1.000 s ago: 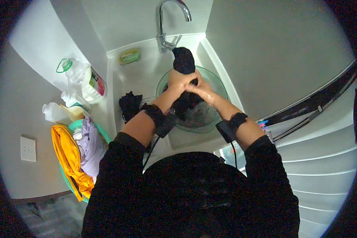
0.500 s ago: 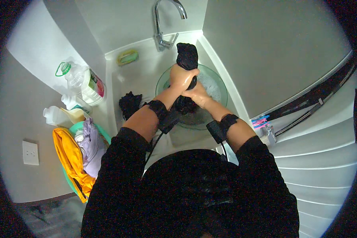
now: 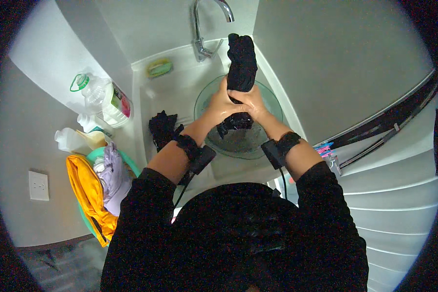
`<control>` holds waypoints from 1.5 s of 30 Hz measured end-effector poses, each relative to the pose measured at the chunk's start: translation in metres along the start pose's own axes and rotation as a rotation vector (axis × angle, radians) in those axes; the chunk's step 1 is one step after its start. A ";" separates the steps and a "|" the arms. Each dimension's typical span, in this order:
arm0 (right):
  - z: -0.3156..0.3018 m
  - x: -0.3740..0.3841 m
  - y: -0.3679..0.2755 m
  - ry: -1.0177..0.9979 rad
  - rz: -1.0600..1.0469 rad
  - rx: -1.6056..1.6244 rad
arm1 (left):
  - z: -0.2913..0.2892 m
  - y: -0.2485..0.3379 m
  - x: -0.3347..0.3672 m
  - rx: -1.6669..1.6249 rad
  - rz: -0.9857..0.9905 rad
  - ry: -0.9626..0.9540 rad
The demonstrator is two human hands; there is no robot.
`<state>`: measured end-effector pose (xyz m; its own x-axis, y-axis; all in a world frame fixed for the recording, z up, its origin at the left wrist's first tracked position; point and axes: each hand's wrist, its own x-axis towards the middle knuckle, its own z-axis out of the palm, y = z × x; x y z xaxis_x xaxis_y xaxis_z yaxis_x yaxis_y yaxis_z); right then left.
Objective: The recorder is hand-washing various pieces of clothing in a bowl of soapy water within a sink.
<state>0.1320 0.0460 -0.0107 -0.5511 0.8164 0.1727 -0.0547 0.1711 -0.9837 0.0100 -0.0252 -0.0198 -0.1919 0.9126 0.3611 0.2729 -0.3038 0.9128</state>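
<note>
A wet, bunched black cloth [image 3: 242, 63] is gripped by both my hands above a clear glass basin [image 3: 199, 109] that holds soapy water. My left hand [image 3: 222, 104] closes around the cloth from the left. Wrapped on it from the right, my right hand [image 3: 250, 100] has its fingers meeting the left ones. One thick end of the cloth sticks up beyond my hands toward the tap; the other end hangs low over the basin. Another dark wet cloth [image 3: 163, 127] lies in the white sink [image 3: 158, 95], left of the basin.
A chrome tap [image 3: 199, 46] stands at the back, with a green soap bar [image 3: 159, 67] in the back left corner. Left are a large clear jug [image 3: 104, 102], white bottles [image 3: 70, 140] and a green tub [image 3: 131, 163] of clothes. Coloured clips [image 3: 324, 149] hang at right.
My hands have shifted on the black cloth and are closer together. More of the cloth now extends past them toward the tap, and its lower end has lifted.
</note>
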 end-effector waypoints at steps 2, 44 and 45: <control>-0.006 0.008 0.008 -0.044 0.052 0.061 | 0.004 -0.009 0.000 0.001 0.024 -0.004; 0.000 -0.014 0.127 0.233 0.716 1.114 | 0.068 -0.007 -0.010 0.318 -0.197 0.557; 0.001 -0.016 0.123 0.246 0.738 1.135 | 0.069 -0.008 -0.011 0.340 -0.200 0.581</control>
<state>0.1328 0.0536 -0.1343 -0.5954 0.6162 -0.5156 -0.5258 -0.7840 -0.3299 0.0752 -0.0140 -0.0444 -0.7159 0.6195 0.3221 0.4412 0.0437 0.8964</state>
